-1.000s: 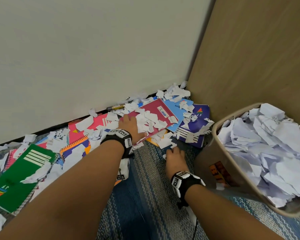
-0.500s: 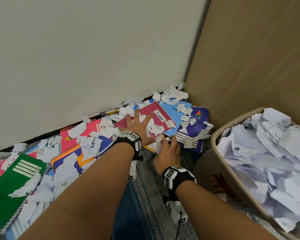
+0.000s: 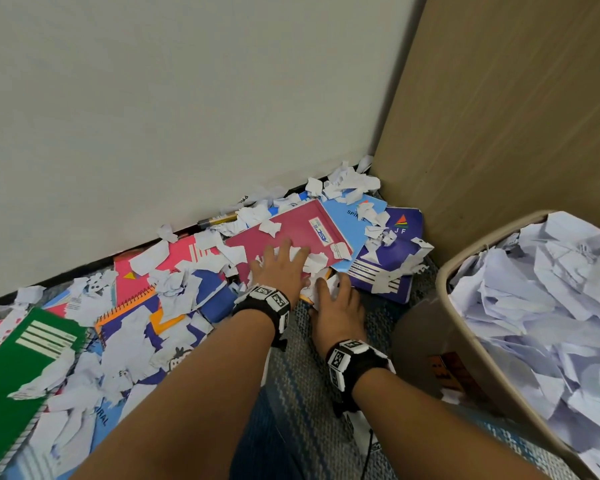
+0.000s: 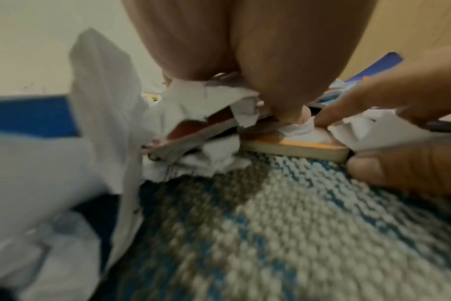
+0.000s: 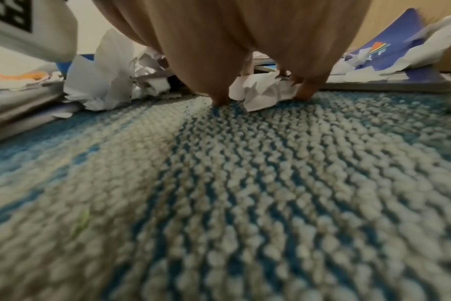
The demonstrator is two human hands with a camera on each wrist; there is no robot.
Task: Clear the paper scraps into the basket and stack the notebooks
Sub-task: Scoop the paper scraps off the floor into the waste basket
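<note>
My left hand point(image 3: 278, 268) lies with spread fingers on white paper scraps point(image 3: 312, 261) covering the maroon notebook point(image 3: 291, 230). My right hand point(image 3: 336, 292) sits just to its right at the notebook's near edge. In the right wrist view its thumb and fingers curl round a clump of scraps point(image 5: 258, 91) on the carpet. The left wrist view shows an orange notebook point(image 4: 296, 146) under the scraps. Light blue point(image 3: 347, 216) and purple point(image 3: 395, 244) notebooks lie behind. The tan basket point(image 3: 426, 341) at right is heaped with scraps point(image 3: 534, 306).
More notebooks, among them a green one point(image 3: 21, 362), lie under scraps along the white wall point(image 3: 187, 98) to the left. A pen point(image 3: 219, 220) rests by the wall's base. A wooden panel point(image 3: 499, 116) closes the corner. Blue-grey carpet point(image 3: 312, 393) shows under my arms.
My left hand has slid right onto the maroon notebook. My right hand moved forward from the bare carpet to the scraps at the notebook's near edge and closed round them.
</note>
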